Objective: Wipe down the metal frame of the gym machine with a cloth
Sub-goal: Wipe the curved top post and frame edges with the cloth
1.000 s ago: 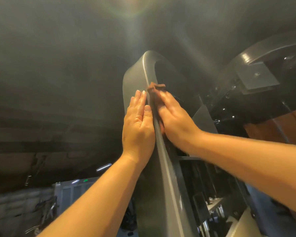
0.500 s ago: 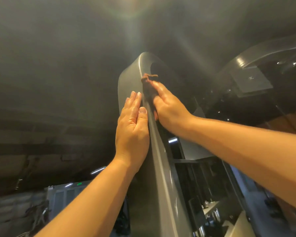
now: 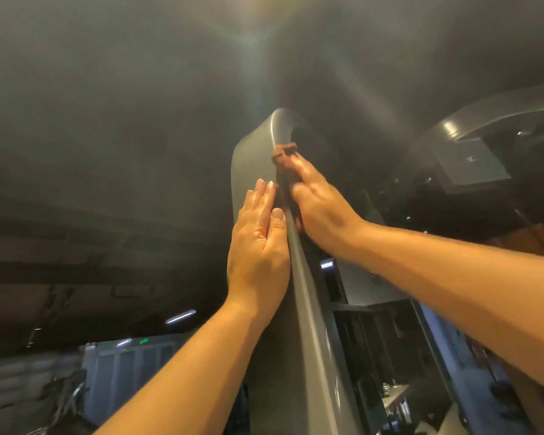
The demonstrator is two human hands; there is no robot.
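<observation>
One upright frame [image 3: 252,158], cloth [image 3: 284,153] seemingly near top

Left hand [image 3: 258,255], right hand [image 3: 322,204], both forearms bare

This looks like a dim gym hall, seen from low down. A grey curved machine frame [image 3: 255,146] rises through the centre. A second curved arm [image 3: 500,105] crosses the upper right, and what may be a weight stack [image 3: 374,356] shows at lower right. Tube lights [image 3: 180,316] glow under the dark ceiling [image 3: 107,89] at lower left.
</observation>
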